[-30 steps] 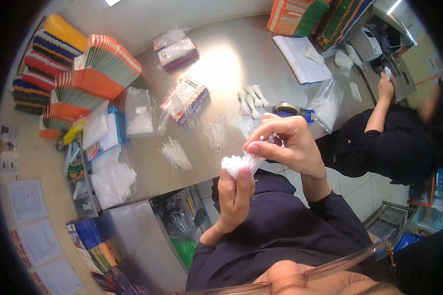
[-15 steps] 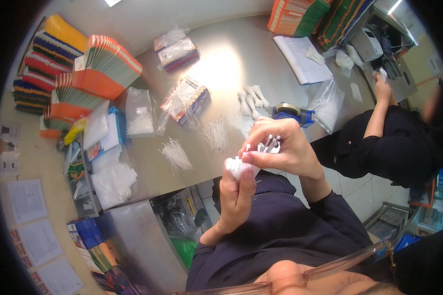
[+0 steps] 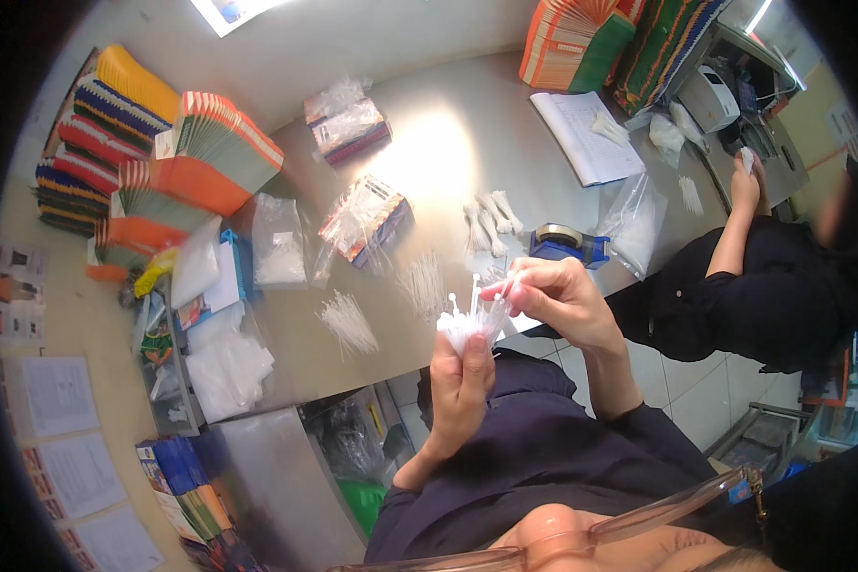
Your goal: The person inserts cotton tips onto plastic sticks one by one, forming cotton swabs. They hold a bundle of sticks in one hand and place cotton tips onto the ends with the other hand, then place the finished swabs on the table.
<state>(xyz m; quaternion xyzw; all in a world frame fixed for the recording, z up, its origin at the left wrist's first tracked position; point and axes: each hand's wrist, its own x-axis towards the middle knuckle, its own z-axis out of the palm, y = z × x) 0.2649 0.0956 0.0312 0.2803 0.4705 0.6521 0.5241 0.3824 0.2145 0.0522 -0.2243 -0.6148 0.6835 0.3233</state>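
Observation:
In front of my chest, my left hand point(image 3: 459, 377) is closed around a bundle of white cable ties point(image 3: 459, 327), their small heads bunched at the top. A few of the ties stick up above the others. Just right of it, my right hand point(image 3: 564, 300) pinches several thin white ties between thumb and fingertips, close against the bundle. Loose piles of similar ties point(image 3: 348, 322) lie on the metal table beyond my left hand. Farther off are several gathered bundles point(image 3: 487, 221), beside a blue tape dispenser point(image 3: 567, 244).
Two boxes with plastic bags point(image 3: 364, 221) stand on the table point(image 3: 305, 367). Booklet stacks point(image 3: 214, 157) line the left side. An open notebook point(image 3: 586, 138) and a clear bag point(image 3: 636, 224) lie at the right. A co-worker in dark clothing point(image 3: 744, 286) works there, holding something white.
My right hand has drawn slightly right and opened up from its curled grip near the bundle. Some ties now stand higher in my left hand. The whole view has shifted slightly.

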